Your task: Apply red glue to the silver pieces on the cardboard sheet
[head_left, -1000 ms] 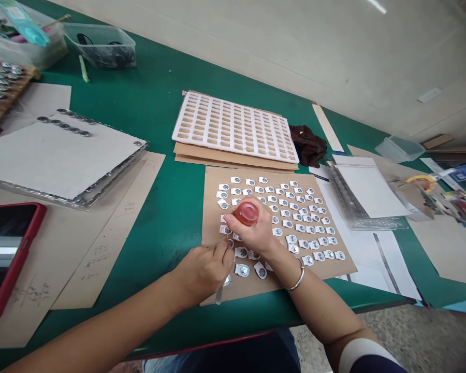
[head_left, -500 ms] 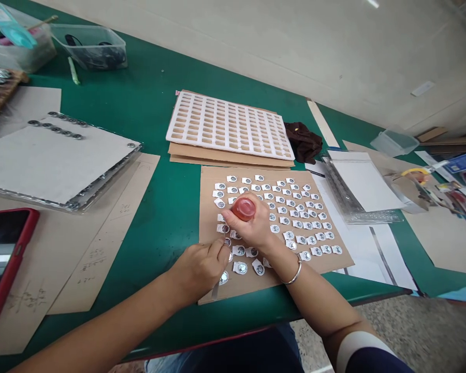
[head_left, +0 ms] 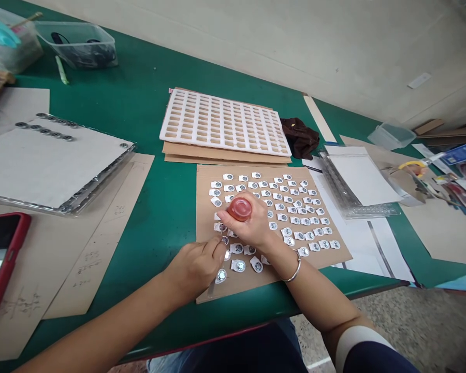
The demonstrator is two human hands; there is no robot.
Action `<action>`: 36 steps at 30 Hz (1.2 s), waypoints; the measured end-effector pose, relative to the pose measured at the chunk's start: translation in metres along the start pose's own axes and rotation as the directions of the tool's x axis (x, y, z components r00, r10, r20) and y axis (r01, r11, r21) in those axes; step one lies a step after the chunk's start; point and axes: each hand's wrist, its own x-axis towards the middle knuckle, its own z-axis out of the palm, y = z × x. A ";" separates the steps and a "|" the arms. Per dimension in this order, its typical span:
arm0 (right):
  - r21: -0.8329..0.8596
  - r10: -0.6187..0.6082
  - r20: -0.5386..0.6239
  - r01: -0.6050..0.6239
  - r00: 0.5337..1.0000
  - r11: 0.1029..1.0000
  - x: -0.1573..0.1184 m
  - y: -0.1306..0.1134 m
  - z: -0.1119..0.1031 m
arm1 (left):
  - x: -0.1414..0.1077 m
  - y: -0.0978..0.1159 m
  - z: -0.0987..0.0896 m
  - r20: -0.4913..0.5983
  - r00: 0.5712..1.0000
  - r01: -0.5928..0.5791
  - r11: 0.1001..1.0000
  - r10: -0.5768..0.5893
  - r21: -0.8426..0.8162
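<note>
My right hand (head_left: 252,220) is wrapped round a red, round-ended handle (head_left: 239,208), over the left half of a brown cardboard sheet (head_left: 205,207). Rows of small white tabs, each with a round metal piece such as this one (head_left: 238,266), cover the sheet. My left hand (head_left: 200,261) is closed, its fingertips pinched together at the sheet's left side, just below the right hand and near one of the tabs. What those fingertips hold is too small to make out. The tool's lower end is hidden by my hands.
Behind the sheet, a white gridded tray (head_left: 225,122) lies on cardboard, beside a dark cloth (head_left: 301,137). Plastic-covered boards (head_left: 58,166) and a red-cased phone (head_left: 8,259) lie left. Clear packets with white card (head_left: 361,176) lie right. A plastic tub (head_left: 81,49) stands back left.
The whole view has shifted slightly, so the things on the table appear a little further left. Both hands keep nearly the same pose over the sheet.
</note>
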 end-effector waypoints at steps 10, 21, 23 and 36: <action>-0.020 -0.006 0.005 0.006 1.000 1.000 0.000 -0.003 -0.002 | 0.000 -0.001 0.000 0.014 1.000 -0.004 1.000 0.004 0.008; -0.034 0.054 -0.002 -0.054 0.999 0.998 -0.002 -0.006 -0.003 | -0.006 -0.004 0.000 0.148 0.987 0.072 0.993 -0.058 -0.093; -0.009 0.111 -0.006 -0.112 0.994 0.994 -0.001 -0.008 -0.006 | -0.007 -0.005 0.000 0.181 0.981 0.090 0.990 -0.068 -0.112; 0.185 0.259 -0.079 -0.241 0.963 0.953 -0.030 -0.009 -0.030 | -0.010 -0.013 0.000 0.182 0.975 0.169 0.960 -0.129 -0.224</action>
